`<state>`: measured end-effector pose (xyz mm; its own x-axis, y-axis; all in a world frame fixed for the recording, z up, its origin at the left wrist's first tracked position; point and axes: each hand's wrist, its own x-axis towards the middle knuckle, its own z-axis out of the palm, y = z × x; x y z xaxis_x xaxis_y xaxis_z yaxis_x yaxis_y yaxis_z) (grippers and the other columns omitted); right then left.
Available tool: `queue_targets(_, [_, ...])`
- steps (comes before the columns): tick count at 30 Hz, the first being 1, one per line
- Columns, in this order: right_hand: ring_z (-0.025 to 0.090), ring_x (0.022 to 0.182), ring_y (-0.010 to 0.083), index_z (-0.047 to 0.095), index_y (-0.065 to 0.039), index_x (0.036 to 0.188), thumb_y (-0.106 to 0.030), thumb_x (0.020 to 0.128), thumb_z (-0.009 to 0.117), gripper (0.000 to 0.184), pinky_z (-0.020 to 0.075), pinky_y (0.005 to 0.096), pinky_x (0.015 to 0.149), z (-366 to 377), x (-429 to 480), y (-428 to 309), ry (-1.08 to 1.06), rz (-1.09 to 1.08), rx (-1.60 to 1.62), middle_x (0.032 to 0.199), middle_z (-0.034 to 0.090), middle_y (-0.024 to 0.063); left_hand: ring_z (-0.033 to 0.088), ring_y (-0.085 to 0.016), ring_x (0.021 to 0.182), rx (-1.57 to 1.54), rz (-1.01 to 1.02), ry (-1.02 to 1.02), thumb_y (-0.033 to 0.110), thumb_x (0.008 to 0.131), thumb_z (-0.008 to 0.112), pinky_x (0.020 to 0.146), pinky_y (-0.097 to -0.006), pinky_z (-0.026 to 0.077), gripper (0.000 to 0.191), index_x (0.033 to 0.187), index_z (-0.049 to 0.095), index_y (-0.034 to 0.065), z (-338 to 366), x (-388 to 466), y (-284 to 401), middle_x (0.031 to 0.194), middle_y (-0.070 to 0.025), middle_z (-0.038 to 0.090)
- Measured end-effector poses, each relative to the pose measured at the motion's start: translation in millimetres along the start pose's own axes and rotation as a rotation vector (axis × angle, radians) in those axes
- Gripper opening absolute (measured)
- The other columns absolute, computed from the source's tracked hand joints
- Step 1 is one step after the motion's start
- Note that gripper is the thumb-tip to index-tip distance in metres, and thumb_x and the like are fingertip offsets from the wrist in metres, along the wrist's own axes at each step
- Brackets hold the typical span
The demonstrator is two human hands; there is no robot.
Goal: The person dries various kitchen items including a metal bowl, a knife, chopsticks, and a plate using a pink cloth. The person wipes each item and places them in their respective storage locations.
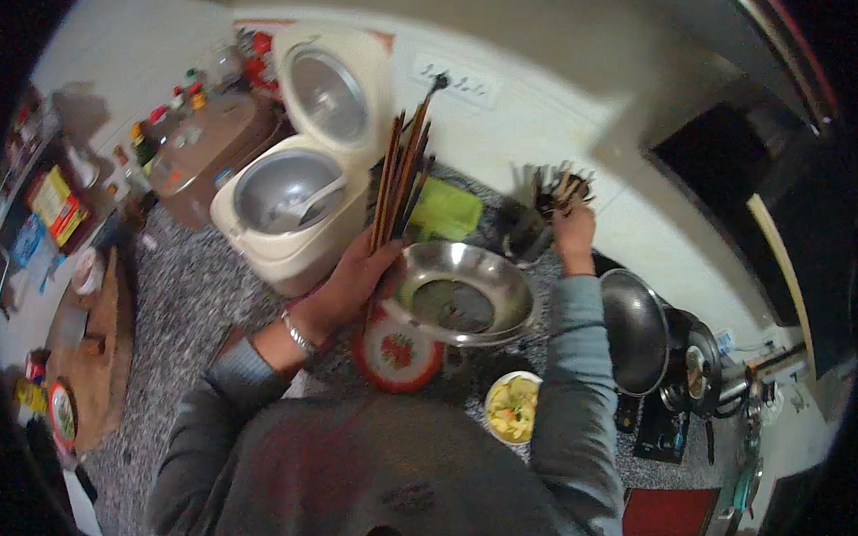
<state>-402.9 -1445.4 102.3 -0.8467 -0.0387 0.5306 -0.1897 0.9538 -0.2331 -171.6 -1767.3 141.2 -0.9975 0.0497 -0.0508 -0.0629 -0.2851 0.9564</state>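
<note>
A bundle of chopsticks (402,171) stands upright in my left hand (347,283), between the rice cooker (287,259) and a wide stainless steel bowl (409,317). My right hand (575,234) is at the back of the counter, its fingers on the blurred tops of utensils (563,190) that stick up from a dark holder (526,232). What exactly these fingers grip cannot be told. The rice cooker's lid is up, and a pale rice paddle (323,198) lies in its pot. In front of the steel bowl is a red-rimmed plate (398,352). A bowl of yellow food (513,409) sits beside my right forearm.
A light green container (449,210) is behind the steel bowl. To the right are a wok (632,332) and a black cooktop (661,428). On the left stand a brown bin-like container (210,143), several bottles and a wooden board (111,349).
</note>
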Motion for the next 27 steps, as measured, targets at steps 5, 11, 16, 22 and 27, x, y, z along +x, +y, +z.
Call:
queue_targets(5, [0.059,0.079,0.0296,0.061,-0.003,0.097,-0.01,0.084,0.058,0.015,0.0481,0.0365,0.069,-105,-99,-165,-0.051,-0.253,0.564,0.087,0.06,0.015,0.044,-0.008,0.047,-0.12,0.207,0.258,0.023,0.095,0.047,0.041,-0.0217,0.035,0.018,0.104,0.05,0.0076,-51,-35,17,0.069,-0.0006,0.053])
queue_targets(11, [0.057,0.092,0.0319,0.057,-0.006,0.107,-0.016,0.078,0.065,0.032,0.047,0.0405,0.078,-38,-238,-247,-0.473,-0.611,0.669,0.102,0.056,0.0174,0.04,-0.006,0.045,-0.104,0.266,0.401,0.019,0.096,0.045,0.04,-0.0208,0.032,0.013,0.101,0.046,0.0064,-139,-107,24,0.065,-0.0012,0.05])
queue_targets(16, [0.051,0.099,0.0411,0.047,-0.008,0.12,-0.018,0.075,0.066,0.05,0.0462,0.0479,0.079,33,-278,-304,-0.595,-0.629,0.26,0.109,0.047,0.0252,0.053,-0.016,0.055,0.474,0.149,0.748,0.018,0.091,0.051,0.049,-0.0301,0.043,0.019,0.104,0.046,0.0047,-287,-174,-72,0.072,-0.0066,0.057])
queue_targets(22, [0.054,0.09,0.0422,0.048,-0.006,0.117,-0.014,0.076,0.062,0.043,0.0463,0.0501,0.074,87,-293,-312,-0.58,-0.545,0.279,0.105,0.05,0.0241,0.06,-0.04,0.082,1.206,-0.123,0.961,0.016,0.084,0.051,0.071,-0.0493,0.047,0.026,0.106,0.046,0.004,-370,-249,-108,0.087,-0.0212,0.062])
queue_targets(27, [0.056,0.083,0.041,0.051,-0.004,0.112,-0.015,0.081,0.053,0.032,0.0467,0.0475,0.07,59,-291,-351,-0.29,-0.569,0.349,0.1,0.056,0.02,0.06,-0.041,0.083,1.273,-0.299,0.937,0.015,0.082,0.051,0.072,-0.0488,0.048,0.023,0.103,0.047,0.0063,-413,-281,-121,0.097,-0.0228,0.06])
